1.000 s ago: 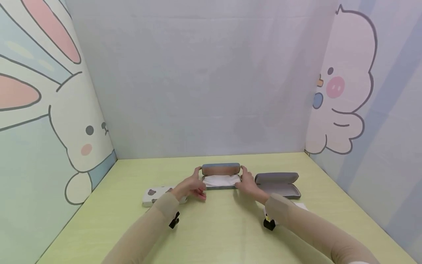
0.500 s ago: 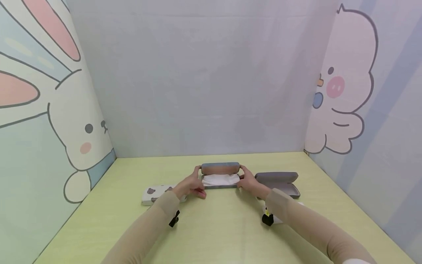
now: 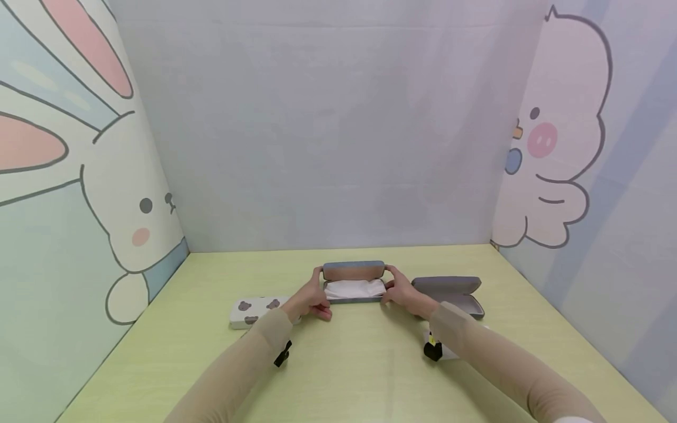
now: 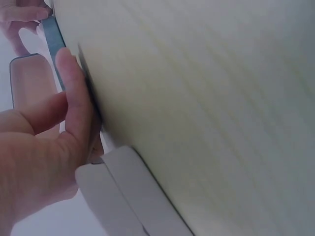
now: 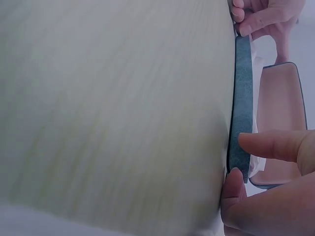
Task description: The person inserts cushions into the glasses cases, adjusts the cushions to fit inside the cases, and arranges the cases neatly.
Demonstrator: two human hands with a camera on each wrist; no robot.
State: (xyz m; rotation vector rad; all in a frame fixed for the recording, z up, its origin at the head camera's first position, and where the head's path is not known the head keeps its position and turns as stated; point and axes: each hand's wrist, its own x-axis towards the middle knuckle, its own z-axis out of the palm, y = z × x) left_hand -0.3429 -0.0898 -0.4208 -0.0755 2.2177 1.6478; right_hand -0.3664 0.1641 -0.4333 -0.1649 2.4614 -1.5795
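Note:
A blue-grey glasses case (image 3: 353,272) stands with its lid up at the far middle of the table. Inside its base lies a white cloth (image 3: 354,289); the lid's lining is pinkish brown. My left hand (image 3: 308,297) grips the left end, an index finger reaching up to the lid's corner. At the opposite end my right hand (image 3: 405,292) holds the case the same way, with a finger at the lid. In the right wrist view, fingertips (image 5: 253,142) press the blue front wall (image 5: 241,93) of the base. The left wrist view shows the hand partly covering the case.
To the left lies a closed white case (image 3: 254,311) with brown bear heads, partly behind my left wrist. A grey glasses case (image 3: 446,286) stands with its lid up at the right. Near my right sleeve a white cloth (image 3: 448,353) lies on the table (image 3: 359,364), partly covered.
My right hand's lower fingers have shifted slightly outward from the case's front to its right end. The left hand and the case stay nearly still; the view shifts slightly.

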